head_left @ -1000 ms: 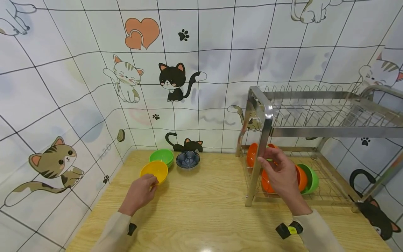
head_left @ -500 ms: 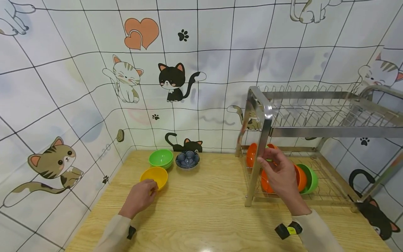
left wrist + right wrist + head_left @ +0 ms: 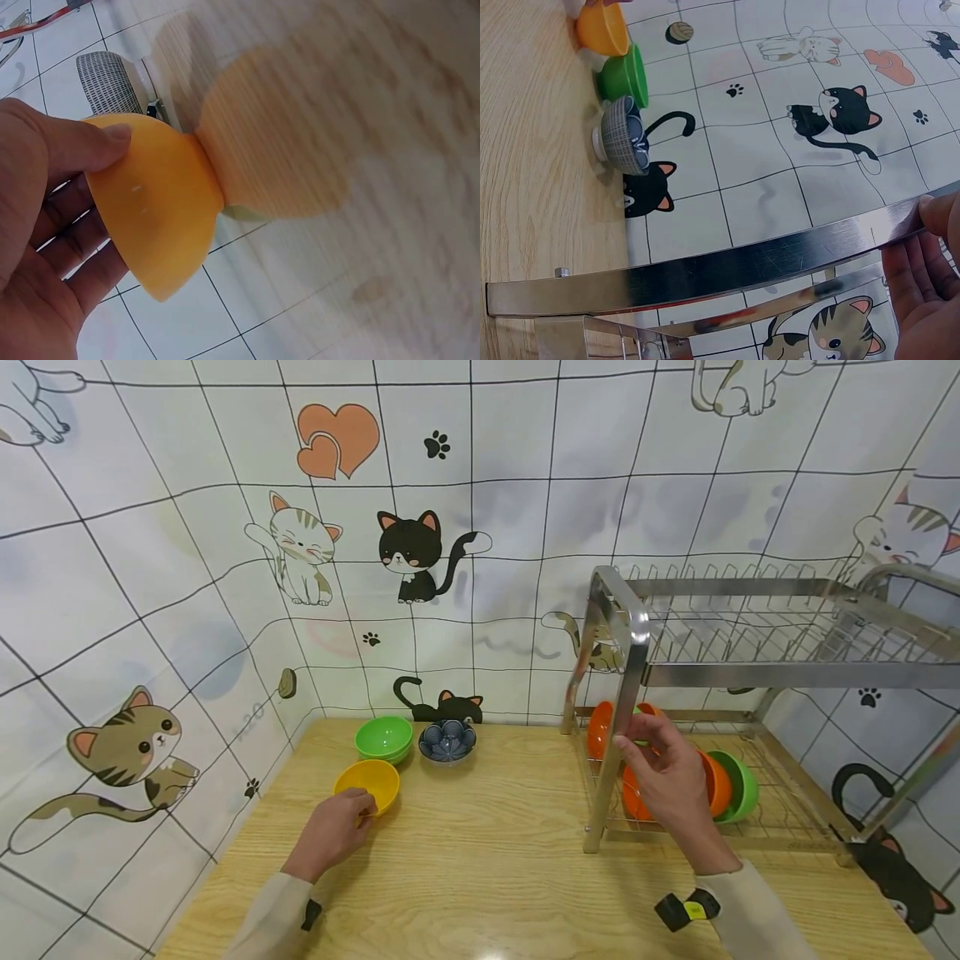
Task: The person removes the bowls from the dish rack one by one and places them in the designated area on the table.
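Note:
My left hand (image 3: 334, 832) pinches the near rim of a yellow bowl (image 3: 377, 780), thumb on its outside in the left wrist view. The bowl (image 3: 161, 195) stands upright with its base on the wooden table (image 3: 480, 860). Just behind it is a green bowl (image 3: 384, 737), and to that one's right a dark blue patterned bowl (image 3: 447, 741) with a petal-like inside. My right hand (image 3: 671, 772) holds the front left post of a metal two-tier dish rack (image 3: 637, 643), thumb and fingers around the flat bar in the right wrist view.
On the rack's lower tier lie several orange bowls (image 3: 718, 783) and a green bowl (image 3: 741, 787), tipped on their sides and partly hidden by my right hand. Wire slots (image 3: 735, 627) line the upper tier. A cat-printed tiled wall (image 3: 510, 527) closes off the back and left side.
The yellow bowl has come a little nearer to me with my left hand, away from the green bowl, then stayed put. My right hand keeps its hold on the rack post.

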A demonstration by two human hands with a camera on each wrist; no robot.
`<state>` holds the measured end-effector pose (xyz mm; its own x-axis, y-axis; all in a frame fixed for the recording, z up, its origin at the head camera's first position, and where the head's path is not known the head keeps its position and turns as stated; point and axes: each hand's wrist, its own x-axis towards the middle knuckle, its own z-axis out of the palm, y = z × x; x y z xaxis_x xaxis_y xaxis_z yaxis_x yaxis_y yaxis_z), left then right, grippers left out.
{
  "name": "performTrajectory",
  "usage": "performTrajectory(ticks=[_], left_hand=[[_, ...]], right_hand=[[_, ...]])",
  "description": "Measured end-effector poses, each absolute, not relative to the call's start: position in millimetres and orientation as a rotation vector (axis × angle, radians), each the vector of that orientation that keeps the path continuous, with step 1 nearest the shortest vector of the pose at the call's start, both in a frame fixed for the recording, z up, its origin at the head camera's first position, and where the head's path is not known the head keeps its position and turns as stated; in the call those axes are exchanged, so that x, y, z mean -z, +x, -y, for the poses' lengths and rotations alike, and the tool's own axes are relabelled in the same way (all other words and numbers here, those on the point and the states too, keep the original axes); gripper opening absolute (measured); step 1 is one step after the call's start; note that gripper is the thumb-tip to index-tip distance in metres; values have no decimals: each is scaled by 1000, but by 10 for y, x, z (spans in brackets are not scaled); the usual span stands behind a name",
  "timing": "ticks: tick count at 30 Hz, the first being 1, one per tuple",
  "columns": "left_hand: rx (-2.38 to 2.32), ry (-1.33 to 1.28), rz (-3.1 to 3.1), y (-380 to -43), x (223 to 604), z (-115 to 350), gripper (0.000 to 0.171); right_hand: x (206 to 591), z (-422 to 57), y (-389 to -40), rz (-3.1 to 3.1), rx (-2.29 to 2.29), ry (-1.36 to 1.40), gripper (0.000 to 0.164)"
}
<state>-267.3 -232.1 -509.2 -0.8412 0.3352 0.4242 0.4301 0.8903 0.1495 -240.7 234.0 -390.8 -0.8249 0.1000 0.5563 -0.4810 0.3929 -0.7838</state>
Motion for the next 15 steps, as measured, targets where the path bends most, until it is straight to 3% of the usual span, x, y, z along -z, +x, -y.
performTrajectory(ticks=[15], left_hand=[[339, -557, 2716, -2660, 5059, 2332, 21]], right_hand=[[3917, -2342, -2409, 2121, -1477, 317, 29]])
